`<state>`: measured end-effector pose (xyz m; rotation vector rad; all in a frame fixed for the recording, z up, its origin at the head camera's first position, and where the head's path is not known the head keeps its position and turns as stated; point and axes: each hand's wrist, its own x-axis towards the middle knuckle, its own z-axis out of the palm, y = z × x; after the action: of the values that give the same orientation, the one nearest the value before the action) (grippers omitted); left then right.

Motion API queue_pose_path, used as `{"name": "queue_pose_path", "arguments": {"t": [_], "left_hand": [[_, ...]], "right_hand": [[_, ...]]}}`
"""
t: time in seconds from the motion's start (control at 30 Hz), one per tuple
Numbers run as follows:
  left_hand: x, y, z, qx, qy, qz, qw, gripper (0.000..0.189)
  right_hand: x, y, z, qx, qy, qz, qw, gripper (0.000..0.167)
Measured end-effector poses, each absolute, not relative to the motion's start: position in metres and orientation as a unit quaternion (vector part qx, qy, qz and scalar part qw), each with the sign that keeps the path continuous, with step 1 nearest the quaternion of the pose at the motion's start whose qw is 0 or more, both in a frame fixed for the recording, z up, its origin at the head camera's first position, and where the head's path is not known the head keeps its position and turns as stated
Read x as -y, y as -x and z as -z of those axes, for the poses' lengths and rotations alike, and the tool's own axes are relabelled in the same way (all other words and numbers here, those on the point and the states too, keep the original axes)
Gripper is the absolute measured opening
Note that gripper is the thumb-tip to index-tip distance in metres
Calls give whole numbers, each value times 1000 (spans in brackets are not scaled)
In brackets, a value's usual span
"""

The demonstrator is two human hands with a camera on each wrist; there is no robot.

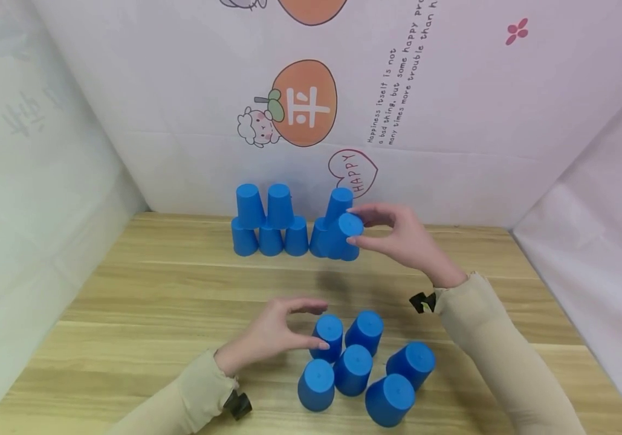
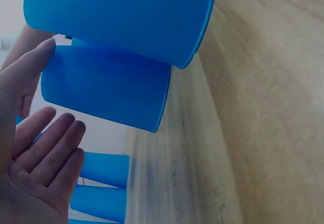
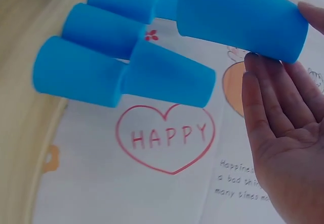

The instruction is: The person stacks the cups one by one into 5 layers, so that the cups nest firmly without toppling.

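Observation:
My right hand [image 1: 404, 237] pinches an upside-down blue plastic cup [image 1: 350, 226] between thumb and fingers, at the right end of the cup stack. In the right wrist view this cup [image 3: 238, 19] is tilted beside the stacked ones. The stack has a bottom row of inverted blue cups [image 1: 297, 237], with two upper cups [image 1: 279, 206] at the left and one upper cup [image 1: 340, 202] at the right. Nearer, my left hand [image 1: 269, 332] is beside a standing blue cup [image 1: 328, 329]. Its thumb meets that cup [image 2: 101, 82] in the left wrist view, while the fingers extend apart from it.
Several more inverted blue cups [image 1: 354, 368] stand close together on the wooden table [image 1: 153, 338], right of my left hand. A printed white backdrop [image 1: 191, 175] rises behind the stack. White cloth [image 1: 588, 199] hangs along the right side.

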<state>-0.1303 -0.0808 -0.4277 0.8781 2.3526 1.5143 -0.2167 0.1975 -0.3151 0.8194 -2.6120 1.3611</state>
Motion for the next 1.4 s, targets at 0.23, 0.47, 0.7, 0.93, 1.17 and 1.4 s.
{"name": "queue_pose_path", "arguments": {"t": [0.23, 0.47, 0.7, 0.93, 1.17, 1.4], "left_hand": [[80, 132, 433, -792, -303, -517, 113, 58], [80, 135, 438, -791, -309, -516, 111, 47], [81, 135, 436, -795, -305, -512, 113, 46], [81, 134, 434, -800, -305, -505, 111, 46], [80, 135, 434, -800, -313, -501, 104, 46], [81, 134, 432, -801, -310, -501, 108, 46]], "right_hand": [[-182, 235, 299, 839, -272, -464, 78, 45], [-167, 259, 285, 842, -224, -477, 114, 52], [-153, 289, 285, 849, -206, -474, 111, 53], [-141, 308, 296, 869, -184, -456, 62, 53], [-132, 314, 308, 901, -179, -393, 29, 53], [-128, 321, 315, 911, -190, -366, 19, 54]]}}
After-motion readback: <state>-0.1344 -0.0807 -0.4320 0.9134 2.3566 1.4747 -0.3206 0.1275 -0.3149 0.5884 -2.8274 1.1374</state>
